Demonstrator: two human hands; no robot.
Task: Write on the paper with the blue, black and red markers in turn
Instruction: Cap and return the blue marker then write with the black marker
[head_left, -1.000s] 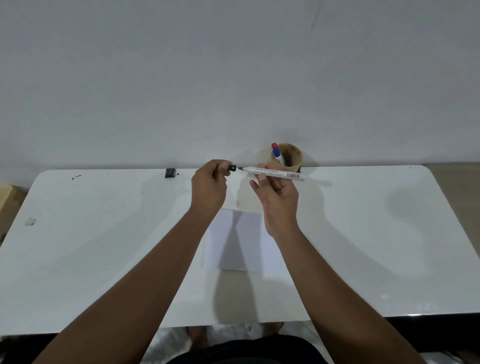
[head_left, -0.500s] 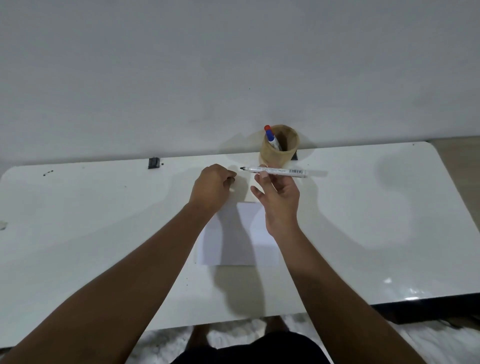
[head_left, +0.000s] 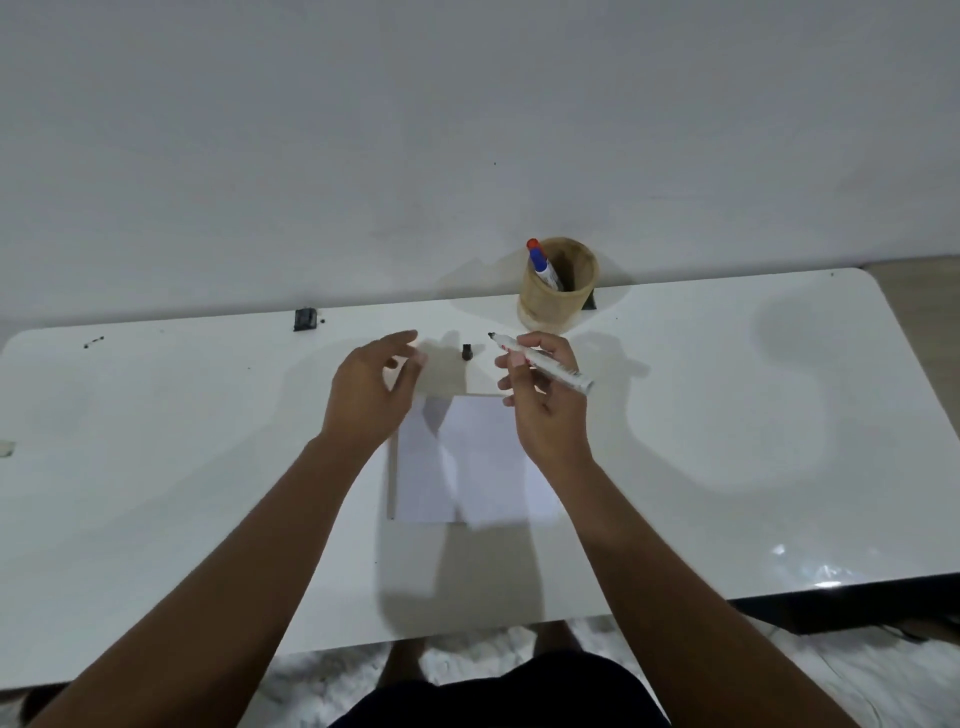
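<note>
Right hand (head_left: 545, 410): we see it pinching the uncapped black marker (head_left: 540, 362), tip up-left.
Left hand (head_left: 371, 392): fingers loosely spread — holding nothing.
Cap (head_left: 467, 352): upright on the bench (head_left: 727, 415), between the hands.
Paper (head_left: 488, 462): below the hands.
Cup (head_left: 558, 286): holds the blue marker (head_left: 543, 267) — and a red one.

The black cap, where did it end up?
The black cap stands on the white table, just beyond the paper, between the open left hand and the right hand holding the uncapped marker.
</note>
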